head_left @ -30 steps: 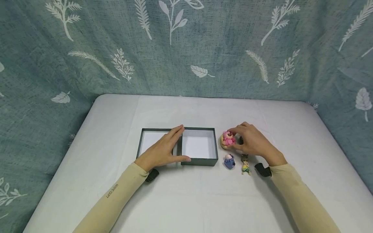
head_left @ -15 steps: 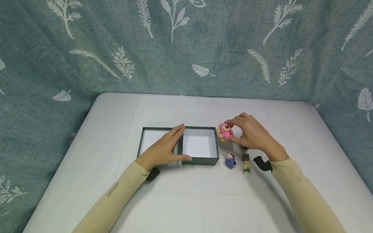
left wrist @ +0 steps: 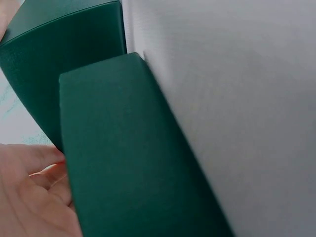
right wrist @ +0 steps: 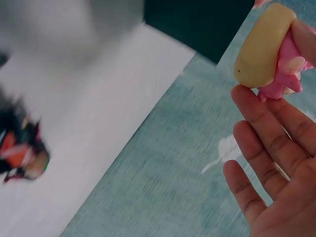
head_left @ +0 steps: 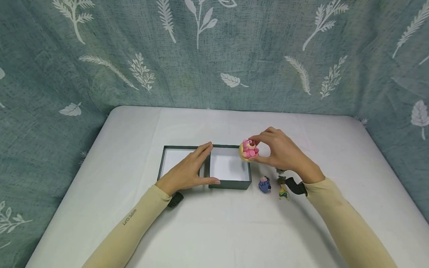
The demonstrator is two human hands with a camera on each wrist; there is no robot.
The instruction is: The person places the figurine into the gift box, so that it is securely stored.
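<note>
My right hand (head_left: 283, 150) pinches a pink bear figurine (head_left: 250, 149) with a rounded yellow back between thumb and fingertips. The figurine is held above the right rim of the right-hand green box (head_left: 231, 185), whose white inside faces up. In the right wrist view, the yellow back (right wrist: 261, 49) shows and the lower fingers are spread. My left hand (head_left: 187, 171) spans that same box, thumb at its front wall and fingertips at its back rim. A second green box (head_left: 161, 163) stands against its left side, partly hidden by the hand.
Right of the boxes lie a blue figurine (head_left: 264, 185) and a figurine in yellow and green (head_left: 283, 190). A small dark item (head_left: 280, 171) shows partly below the right hand. White cloth (head_left: 228, 230) covers the table; a patterned green curtain (head_left: 261, 56) hangs behind.
My right hand has lifted the bear figurine off the table and carried it left to the box's right rim. The left hand has stayed in place on the box.
</note>
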